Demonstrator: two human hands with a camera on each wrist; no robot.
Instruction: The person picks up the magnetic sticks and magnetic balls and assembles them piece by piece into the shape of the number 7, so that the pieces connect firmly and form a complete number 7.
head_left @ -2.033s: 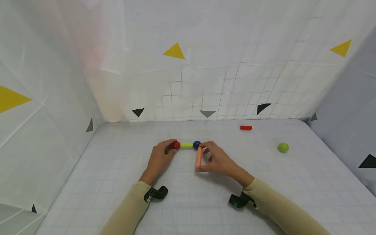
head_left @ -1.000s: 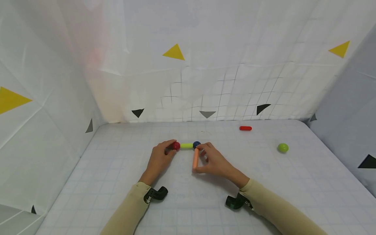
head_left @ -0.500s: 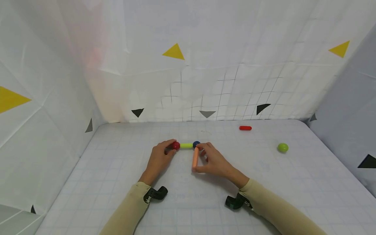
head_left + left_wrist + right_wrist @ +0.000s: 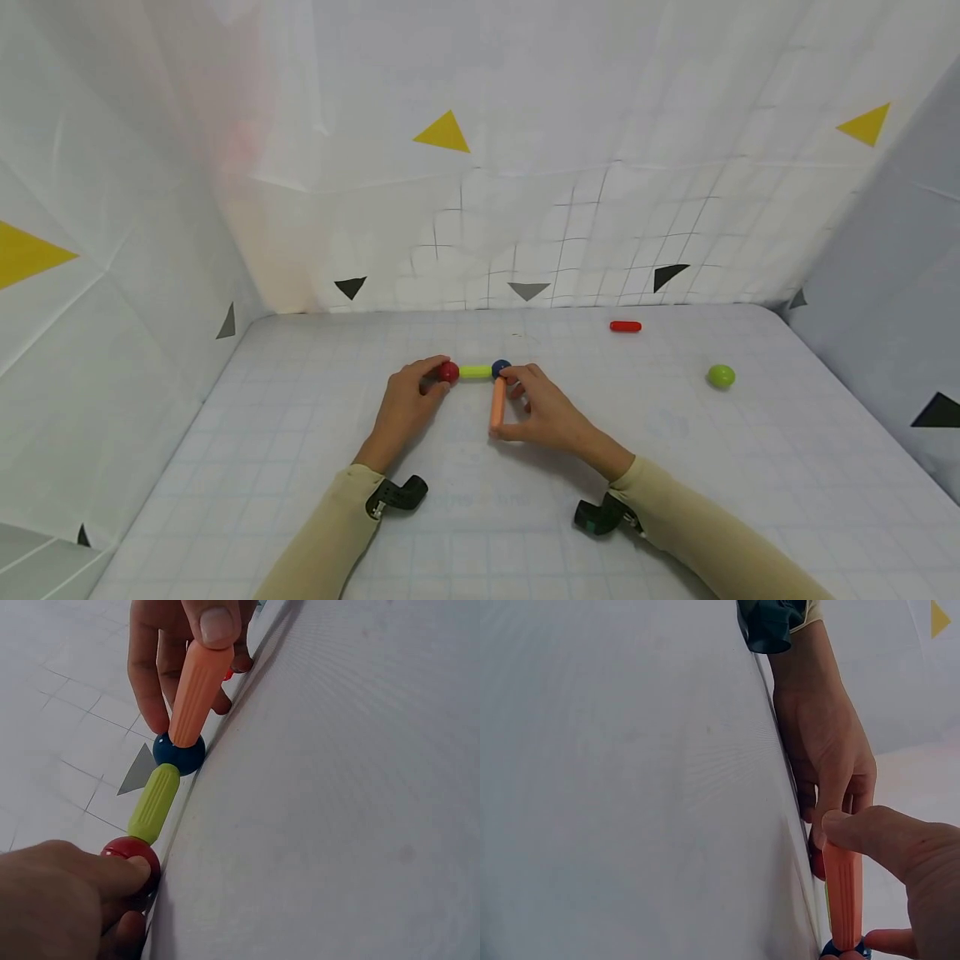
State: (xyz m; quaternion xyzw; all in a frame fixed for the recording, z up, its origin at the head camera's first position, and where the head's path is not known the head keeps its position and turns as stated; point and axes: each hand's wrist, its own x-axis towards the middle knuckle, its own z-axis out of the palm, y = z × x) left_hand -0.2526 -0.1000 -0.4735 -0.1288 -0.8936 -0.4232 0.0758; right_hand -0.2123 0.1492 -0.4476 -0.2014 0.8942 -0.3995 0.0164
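My left hand (image 4: 407,406) pinches a red ball (image 4: 448,372) between thumb and fingers. From that ball a short yellow-green ribbed rod (image 4: 476,372) runs right to a dark blue ball (image 4: 501,368). An orange ribbed rod (image 4: 498,403) meets the blue ball and points toward me. My right hand (image 4: 551,414) holds this orange rod, thumb on its near end and a fingertip by the blue ball. The left wrist view shows the orange rod (image 4: 201,694) end to the blue ball (image 4: 178,754). In the right wrist view the blue ball (image 4: 845,949) is mostly cut off.
A red rod (image 4: 626,327) lies near the table's back edge, right of the hands. Farther right sits a light green ball (image 4: 722,376). White sheets with yellow and black triangles wall the table (image 4: 480,533) at the back and sides.
Over the last two seconds my right hand has shifted slightly left, bringing the orange rod in under the blue ball. Since half a second ago, hardly anything has moved. The left hand stays put.
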